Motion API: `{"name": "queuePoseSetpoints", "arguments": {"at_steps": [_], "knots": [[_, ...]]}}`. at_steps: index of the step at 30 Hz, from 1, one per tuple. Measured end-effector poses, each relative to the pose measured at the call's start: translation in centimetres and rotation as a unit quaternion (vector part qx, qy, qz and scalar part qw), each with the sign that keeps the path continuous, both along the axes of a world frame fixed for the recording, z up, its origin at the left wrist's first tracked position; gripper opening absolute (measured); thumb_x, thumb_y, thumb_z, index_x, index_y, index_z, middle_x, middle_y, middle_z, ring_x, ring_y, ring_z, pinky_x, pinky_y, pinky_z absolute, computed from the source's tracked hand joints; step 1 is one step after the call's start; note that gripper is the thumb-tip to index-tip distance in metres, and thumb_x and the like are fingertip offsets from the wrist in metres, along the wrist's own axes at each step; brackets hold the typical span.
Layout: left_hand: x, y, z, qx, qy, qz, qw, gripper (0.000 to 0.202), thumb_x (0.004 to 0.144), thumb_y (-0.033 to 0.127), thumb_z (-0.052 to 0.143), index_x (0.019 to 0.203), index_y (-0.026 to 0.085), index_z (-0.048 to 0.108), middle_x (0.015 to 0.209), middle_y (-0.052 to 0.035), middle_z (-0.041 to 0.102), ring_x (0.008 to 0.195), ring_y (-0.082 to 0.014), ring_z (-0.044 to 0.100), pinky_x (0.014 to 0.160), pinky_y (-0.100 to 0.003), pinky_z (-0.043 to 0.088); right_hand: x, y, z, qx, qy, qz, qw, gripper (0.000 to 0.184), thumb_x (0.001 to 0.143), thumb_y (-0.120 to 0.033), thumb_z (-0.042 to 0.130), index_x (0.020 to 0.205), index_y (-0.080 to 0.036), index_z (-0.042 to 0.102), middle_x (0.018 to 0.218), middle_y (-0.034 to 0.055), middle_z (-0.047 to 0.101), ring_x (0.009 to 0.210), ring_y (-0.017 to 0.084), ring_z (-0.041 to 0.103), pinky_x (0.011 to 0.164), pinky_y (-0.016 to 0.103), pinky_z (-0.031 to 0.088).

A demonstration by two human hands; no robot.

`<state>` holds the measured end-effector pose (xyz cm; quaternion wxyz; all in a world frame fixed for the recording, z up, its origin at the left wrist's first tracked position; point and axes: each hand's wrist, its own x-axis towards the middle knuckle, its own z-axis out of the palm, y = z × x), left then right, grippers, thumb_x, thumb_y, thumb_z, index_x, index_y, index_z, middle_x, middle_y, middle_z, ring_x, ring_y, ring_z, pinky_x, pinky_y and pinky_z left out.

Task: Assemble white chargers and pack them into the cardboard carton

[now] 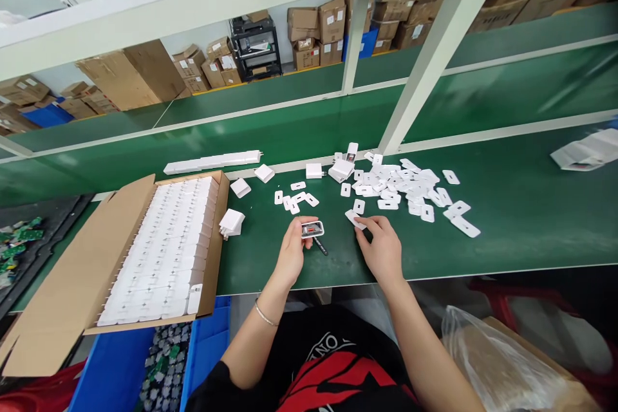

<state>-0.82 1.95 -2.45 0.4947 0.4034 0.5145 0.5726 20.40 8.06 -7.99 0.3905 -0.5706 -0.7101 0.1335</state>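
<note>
My left hand (291,250) is closed around a white charger housing (313,229), its open end facing up with electronic parts showing inside. Between the thumb and fingers of my right hand (381,246) is a white cover plate (356,219), pinched at its near edge. A black pen-like tool (320,246) lies on the green bench just under the housing. Beyond my right hand spreads a heap of white cover plates (405,183), each with a slot. A smaller group of plates (298,197) lies beyond my left hand.
An open cardboard box (223,206) at left holds rows of white chargers. Loose chargers (232,223) stand beside it, and a row of them (212,162) lies behind. A blue bin (207,341) of small parts is below. A white post (425,71) rises from the bench's back edge.
</note>
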Motion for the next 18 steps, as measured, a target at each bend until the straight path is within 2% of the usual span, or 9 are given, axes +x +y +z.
{"name": "queuePoseSetpoints", "arguments": {"at_steps": [2, 4, 6, 8, 10, 12, 15, 18], "knots": [[0.0, -0.1, -0.1, -0.008, -0.002, 0.001, 1.0, 0.057, 0.105, 0.066, 0.043, 0.113, 0.018, 0.074, 0.075, -0.0001, 0.054, 0.067, -0.0127, 0.045, 0.067, -0.026, 0.04, -0.2, -0.7, 1.2, -0.007, 0.083, 0.017, 0.996, 0.027, 0.1, -0.032, 0.061, 0.119, -0.023, 0.077, 0.111, 0.0091, 0.068, 0.093, 0.025, 0.067, 0.082, 0.041, 0.055], [0.2, -0.1, -0.1, -0.015, -0.009, -0.004, 1.0, 0.057, 0.105, 0.066, 0.044, 0.112, 0.018, 0.074, 0.073, 0.0003, 0.053, 0.066, -0.0124, 0.043, 0.066, -0.026, 0.039, -0.6, -1.6, 2.8, -0.004, 0.146, 0.068, 0.987, 0.025, 0.101, -0.033, 0.063, 0.122, -0.027, 0.076, 0.117, 0.0075, 0.069, 0.099, 0.023, 0.068, 0.089, 0.039, 0.056], [0.3, -0.1, -0.2, -0.021, -0.026, -0.016, 0.999, 0.058, 0.104, 0.067, 0.046, 0.111, 0.018, 0.074, 0.071, 0.0006, 0.053, 0.064, -0.012, 0.042, 0.066, -0.026, 0.038, -1.1, -2.4, 4.4, 0.005, 0.16, 0.129, 0.979, 0.025, 0.103, -0.031, 0.062, 0.124, -0.03, 0.075, 0.121, 0.0065, 0.069, 0.108, 0.023, 0.068, 0.096, 0.039, 0.055], [0.5, -0.2, -0.1, -0.03, -0.06, -0.032, 0.997, 0.06, 0.102, 0.069, 0.047, 0.112, 0.016, 0.074, 0.073, 0.0, 0.055, 0.062, -0.0111, 0.04, 0.065, -0.027, 0.039, -1.6, -2.7, 5.2, 0.018, 0.139, 0.158, 0.978, 0.026, 0.104, -0.029, 0.06, 0.126, -0.031, 0.074, 0.123, 0.0066, 0.069, 0.114, 0.024, 0.067, 0.099, 0.039, 0.054], [0.5, -0.4, 0.0, -0.042, -0.103, -0.045, 0.993, 0.063, 0.1, 0.072, 0.049, 0.113, 0.015, 0.072, 0.079, -0.0015, 0.059, 0.06, -0.0095, 0.039, 0.065, -0.027, 0.04, -1.7, -2.5, 4.9, 0.032, 0.089, 0.15, 0.984, 0.026, 0.104, -0.027, 0.058, 0.126, -0.028, 0.073, 0.122, 0.0078, 0.07, 0.113, 0.026, 0.066, 0.098, 0.042, 0.054], [0.3, -0.8, 0.1, -0.051, -0.125, -0.053, 0.989, 0.059, 0.097, 0.07, 0.058, 0.115, 0.015, 0.071, 0.082, -0.0013, 0.061, 0.059, -0.0084, 0.039, 0.066, -0.027, 0.042, -1.7, -1.8, 3.8, 0.04, 0.021, 0.123, 0.991, 0.025, 0.104, -0.025, 0.057, 0.122, -0.025, 0.074, 0.119, 0.0094, 0.072, 0.109, 0.028, 0.063, 0.094, 0.045, 0.055], [-0.4, -1.7, -0.1, -0.039, -0.087, -0.045, 0.994, 0.051, 0.085, 0.055, 0.082, 0.117, 0.018, 0.068, 0.088, -0.0007, 0.063, 0.067, -0.0092, 0.048, 0.067, -0.025, 0.045, -1.9, -1.0, 2.3, 0.049, -0.064, 0.076, 0.994, 0.024, 0.1, -0.021, 0.057, 0.117, -0.019, 0.074, 0.123, 0.0143, 0.071, 0.109, 0.033, 0.059, 0.094, 0.05, 0.053], [-1.5, -2.5, -0.7, -0.031, -0.036, -0.001, 0.999, 0.05, 0.078, 0.045, 0.09, 0.114, 0.02, 0.066, 0.095, -0.0017, 0.067, 0.076, -0.0112, 0.057, 0.07, -0.023, 0.048, -3.6, -1.2, 2.3, 0.06, -0.095, 0.076, 0.991, 0.022, 0.1, -0.026, 0.061, 0.117, -0.017, 0.073, 0.124, 0.0169, 0.066, 0.111, 0.033, 0.057, 0.097, 0.05, 0.051]]}}
